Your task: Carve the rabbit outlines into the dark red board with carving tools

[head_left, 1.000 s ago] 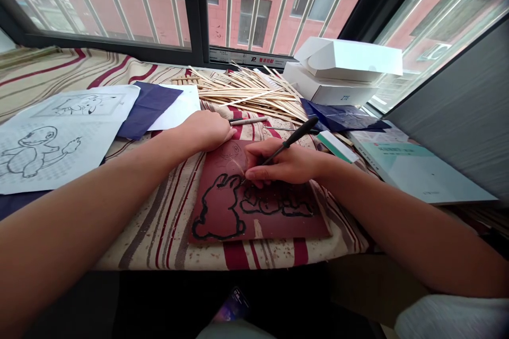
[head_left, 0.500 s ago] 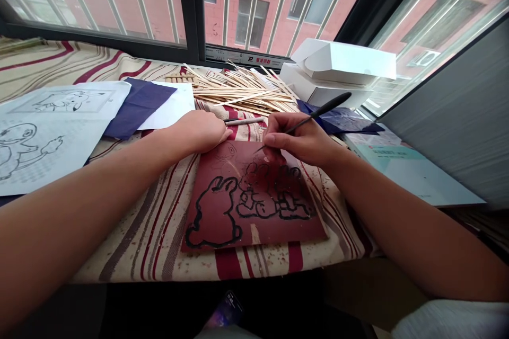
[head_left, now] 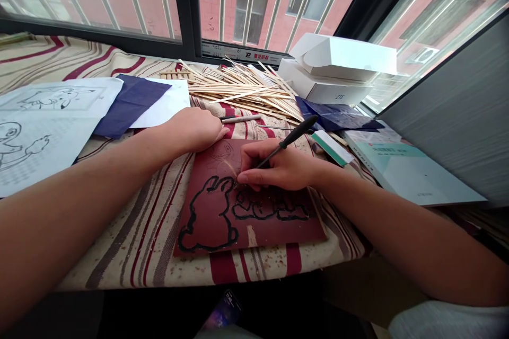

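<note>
A dark red board [head_left: 278,233] lies on the striped cloth, with black outlines of animal figures and a fainter sketch near its top. My right hand [head_left: 274,165] pinches a thin tool [head_left: 296,133] with a thick black handle; its tip is down at the board, by the ears of the left outline, and partly hidden by my fingers. At the board's top left edge rests my left hand [head_left: 201,130], its fingers curled under and mostly out of sight. Beside those fingers lies a pen [head_left: 246,118].
Thin wooden sticks [head_left: 242,87] are heaped behind the board. White boxes [head_left: 338,69] stand at the window. Printed drawings [head_left: 47,132] and dark blue sheets [head_left: 131,103] lie left; a book [head_left: 417,169] and a green-white box [head_left: 332,147] lie right.
My right hand has moved left and toward me over the board with the tool. The green-white box has come into sight behind it. My left hand stays at the board's edge.
</note>
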The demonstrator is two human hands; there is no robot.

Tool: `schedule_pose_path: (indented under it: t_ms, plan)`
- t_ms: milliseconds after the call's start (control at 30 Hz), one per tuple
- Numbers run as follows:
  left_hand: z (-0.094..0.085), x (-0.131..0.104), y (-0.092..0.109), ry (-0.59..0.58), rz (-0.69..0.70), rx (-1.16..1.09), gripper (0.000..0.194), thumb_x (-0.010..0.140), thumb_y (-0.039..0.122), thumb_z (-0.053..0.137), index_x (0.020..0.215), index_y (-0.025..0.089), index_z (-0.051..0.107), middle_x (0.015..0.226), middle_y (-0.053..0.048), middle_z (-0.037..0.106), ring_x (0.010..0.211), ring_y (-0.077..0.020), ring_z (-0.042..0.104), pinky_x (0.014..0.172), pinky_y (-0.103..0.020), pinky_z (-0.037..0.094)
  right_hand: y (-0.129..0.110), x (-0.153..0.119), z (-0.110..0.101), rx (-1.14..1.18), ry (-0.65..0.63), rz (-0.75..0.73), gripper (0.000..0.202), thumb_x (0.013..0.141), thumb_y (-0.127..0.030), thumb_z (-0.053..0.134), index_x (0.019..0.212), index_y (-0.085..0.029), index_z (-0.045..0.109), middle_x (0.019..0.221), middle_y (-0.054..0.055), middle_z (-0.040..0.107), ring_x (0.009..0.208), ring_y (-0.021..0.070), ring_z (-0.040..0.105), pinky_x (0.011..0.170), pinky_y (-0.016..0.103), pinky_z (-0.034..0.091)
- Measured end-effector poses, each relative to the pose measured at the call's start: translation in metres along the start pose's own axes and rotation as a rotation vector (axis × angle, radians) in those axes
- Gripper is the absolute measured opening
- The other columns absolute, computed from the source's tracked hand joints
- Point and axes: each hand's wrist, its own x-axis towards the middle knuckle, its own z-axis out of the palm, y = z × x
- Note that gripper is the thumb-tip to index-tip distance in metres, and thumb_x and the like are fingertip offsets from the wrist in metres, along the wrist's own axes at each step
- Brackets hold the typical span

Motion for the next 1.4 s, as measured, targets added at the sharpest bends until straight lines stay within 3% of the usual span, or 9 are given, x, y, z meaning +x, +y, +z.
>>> schedule_pose_path:
  t_ms: [100,400,633,900,1400]
  plan:
    - [-0.004,-0.001,0.002,-0.060,0.007,0.071,0.065,0.100,0.045,0.023,0.116,0.016,0.079,0.111,-0.018,0.078,0.110,-0.0345,0.071,0.093,-0.042,0.052,-0.002,0.000,-0.002,-0.041,-0.037,-0.009,0.025,0.092,-0.029,0.075,0.077,-0.015,0.060,0.064,-0.001,0.066,0.057,0.0085,0.056,0.054,0.020,0.044]
    - [-0.003,0.000,0.000,-0.054,0.021,0.095,0.068,0.100,0.047,0.019,0.120,0.017,0.078,0.114,-0.018,0.077,0.109,-0.0340,0.071,0.093,-0.042,0.051,-0.003,-0.004,-0.015,0.002,-0.159,0.027,0.029,0.094,-0.030,0.073,0.075,-0.014,0.058,0.063,-0.001,0.065,0.057,0.0083,0.058,0.054,0.019,0.046]
    - [-0.001,0.001,0.000,-0.056,0.009,0.071,0.068,0.100,0.047,0.021,0.123,0.017,0.077,0.112,-0.017,0.078,0.112,-0.0344,0.070,0.097,-0.042,0.051,-0.001,-0.003,-0.009,0.086,-0.058,0.057,0.030,0.091,-0.032,0.078,0.076,-0.015,0.057,0.063,-0.001,0.066,0.055,0.0078,0.057,0.051,0.019,0.044]
    - [-0.001,0.001,0.000,-0.058,0.004,0.095,0.065,0.101,0.048,0.021,0.121,0.019,0.076,0.113,-0.016,0.078,0.109,-0.0307,0.071,0.095,-0.038,0.050,-0.003,-0.003,-0.013,-0.021,-0.133,-0.030,0.026,0.094,-0.028,0.073,0.076,-0.014,0.059,0.064,0.000,0.066,0.056,0.0080,0.059,0.053,0.018,0.046]
    - [-0.001,0.001,0.000,-0.069,-0.002,0.105,0.066,0.102,0.049,0.019,0.122,0.021,0.076,0.113,-0.015,0.077,0.112,-0.0308,0.070,0.096,-0.038,0.050,-0.003,-0.007,-0.019,0.031,-0.195,0.063,0.028,0.095,-0.030,0.072,0.076,-0.014,0.059,0.063,-0.001,0.066,0.056,0.0074,0.059,0.054,0.018,0.047]
